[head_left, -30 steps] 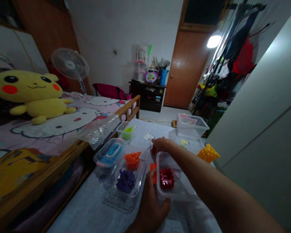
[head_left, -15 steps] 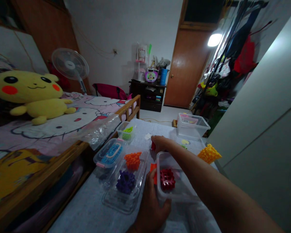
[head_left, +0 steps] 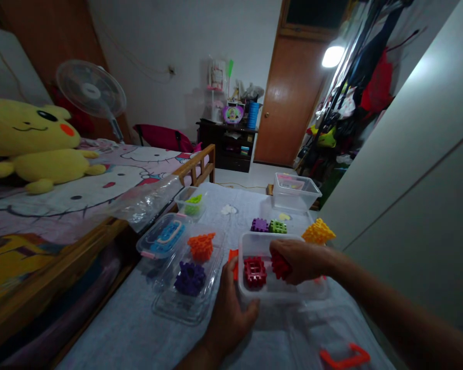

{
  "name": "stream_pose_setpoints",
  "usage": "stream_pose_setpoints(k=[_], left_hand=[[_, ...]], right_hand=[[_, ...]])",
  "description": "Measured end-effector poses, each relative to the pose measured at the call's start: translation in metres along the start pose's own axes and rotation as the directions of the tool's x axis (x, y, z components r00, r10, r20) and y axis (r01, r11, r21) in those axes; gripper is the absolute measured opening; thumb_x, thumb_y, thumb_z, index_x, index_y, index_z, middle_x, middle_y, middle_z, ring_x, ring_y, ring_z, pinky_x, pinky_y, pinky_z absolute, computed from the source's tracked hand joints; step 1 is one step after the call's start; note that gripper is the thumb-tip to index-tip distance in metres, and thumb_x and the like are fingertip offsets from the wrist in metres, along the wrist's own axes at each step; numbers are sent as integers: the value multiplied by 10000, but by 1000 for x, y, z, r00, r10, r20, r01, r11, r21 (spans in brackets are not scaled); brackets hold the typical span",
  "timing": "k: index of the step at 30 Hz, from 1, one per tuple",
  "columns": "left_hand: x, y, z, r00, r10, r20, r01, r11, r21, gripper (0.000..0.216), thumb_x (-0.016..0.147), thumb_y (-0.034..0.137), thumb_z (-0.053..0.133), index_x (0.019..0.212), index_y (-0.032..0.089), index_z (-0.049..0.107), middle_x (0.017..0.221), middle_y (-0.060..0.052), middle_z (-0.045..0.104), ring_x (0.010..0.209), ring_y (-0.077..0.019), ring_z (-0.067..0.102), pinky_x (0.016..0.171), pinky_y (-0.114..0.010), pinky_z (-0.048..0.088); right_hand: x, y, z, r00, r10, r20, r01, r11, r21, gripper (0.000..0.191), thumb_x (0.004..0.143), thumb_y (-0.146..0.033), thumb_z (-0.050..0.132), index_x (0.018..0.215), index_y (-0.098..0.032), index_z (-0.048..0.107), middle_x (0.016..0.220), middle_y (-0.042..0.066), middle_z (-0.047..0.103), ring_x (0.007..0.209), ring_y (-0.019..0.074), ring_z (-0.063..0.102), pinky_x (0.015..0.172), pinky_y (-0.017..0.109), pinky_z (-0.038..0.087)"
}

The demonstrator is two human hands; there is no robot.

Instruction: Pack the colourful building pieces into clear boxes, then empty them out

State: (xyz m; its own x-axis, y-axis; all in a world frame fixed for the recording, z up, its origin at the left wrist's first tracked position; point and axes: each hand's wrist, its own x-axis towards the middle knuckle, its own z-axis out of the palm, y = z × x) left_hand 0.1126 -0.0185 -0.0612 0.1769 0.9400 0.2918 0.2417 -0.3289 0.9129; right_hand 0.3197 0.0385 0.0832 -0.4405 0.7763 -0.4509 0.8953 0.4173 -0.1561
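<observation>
My right hand (head_left: 303,259) is closed round a red plastic block (head_left: 280,265) inside the clear plastic box (head_left: 285,297). To its left in the same box sits another red block (head_left: 255,272), a latticed cube. My left hand (head_left: 233,308) lies against the box's near left corner, fingers along the left side by an orange handle (head_left: 233,263), thumb apart. Just behind the box stand a purple block (head_left: 260,225) and a green block (head_left: 278,226). A yellow block (head_left: 318,232) is at the right behind my right hand.
At the left, a clear tray (head_left: 170,293) holds an orange block (head_left: 201,247) and a dark purple block (head_left: 190,279). Near it are a blue-filled lidded box (head_left: 165,236) and a small tub (head_left: 181,198). A lid with orange handle (head_left: 345,356) lies in front; another clear box (head_left: 296,198) stands behind.
My right hand has come back from beyond the box with the red block and is now inside the box. My left hand keeps to the box's left corner. The view has shifted right.
</observation>
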Motion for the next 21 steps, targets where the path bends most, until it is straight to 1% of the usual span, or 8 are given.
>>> stream_pose_setpoints(k=[2,4,8,12,15,18,19,21], left_hand=[[0,-2,0,1000,-4,5,4,1000,2,797,707,174,629,1418,171,268,1456,-168,384,1380,-329,353,1126,-532,312],[-1,-4,1,1000,-11,13,11,1000,-2,799,711,179,631,1419,168,261,1448,-171,388,1370,-326,366,1128,-536,304],[-1,-6,1,1000,-21,18,22,1000,-17,803,716,183,638,1427,171,265,1436,-170,396,1361,-327,374,1131,-538,290],[0,-5,1,1000,-17,11,18,999,-38,804,701,174,647,1421,178,291,1424,-160,415,1350,-329,388,1124,-523,306],[0,-3,0,1000,-23,12,23,998,-59,802,699,172,645,1420,181,295,1424,-157,417,1350,-326,390,1122,-515,311],[0,-2,0,1000,-24,9,24,998,-58,788,717,193,641,1422,176,290,1431,-158,411,1358,-325,384,1123,-512,311],[1,-1,0,1000,-22,10,22,998,-57,787,723,200,639,1425,175,283,1433,-159,409,1359,-324,383,1125,-511,310],[1,0,0,1000,-25,14,26,998,-55,811,735,209,634,1443,177,241,1456,-164,380,1375,-324,361,1138,-519,285]], right_hand=[[11,1,20,999,16,32,-14,999,-46,499,599,-244,722,1051,-111,557,1064,152,642,944,275,625,759,320,472],[22,1,33,999,15,41,-12,997,-74,514,630,-254,709,1091,-80,562,1108,191,637,994,298,631,801,325,479],[32,1,47,1000,3,5,-3,994,-108,516,688,-279,683,1133,-46,568,1109,222,645,1012,318,644,851,343,487],[32,3,55,998,-1,-58,-6,993,-120,535,693,-293,685,1158,-58,563,1127,227,641,1016,345,644,864,396,501],[28,3,52,997,28,-70,-35,995,-96,597,665,-320,727,1174,-55,562,1141,236,636,1030,363,640,883,434,503],[10,4,35,994,63,-88,-62,998,10,735,632,-349,771,1269,-72,529,1246,235,595,1126,371,600,948,456,481],[0,6,28,992,67,-109,-60,996,69,768,636,-354,771,1310,-94,508,1298,219,572,1172,362,574,980,453,465],[-27,14,16,968,94,-233,-47,978,202,725,707,-354,720,1358,-143,479,1370,169,541,1246,314,525,1041,428,424]])
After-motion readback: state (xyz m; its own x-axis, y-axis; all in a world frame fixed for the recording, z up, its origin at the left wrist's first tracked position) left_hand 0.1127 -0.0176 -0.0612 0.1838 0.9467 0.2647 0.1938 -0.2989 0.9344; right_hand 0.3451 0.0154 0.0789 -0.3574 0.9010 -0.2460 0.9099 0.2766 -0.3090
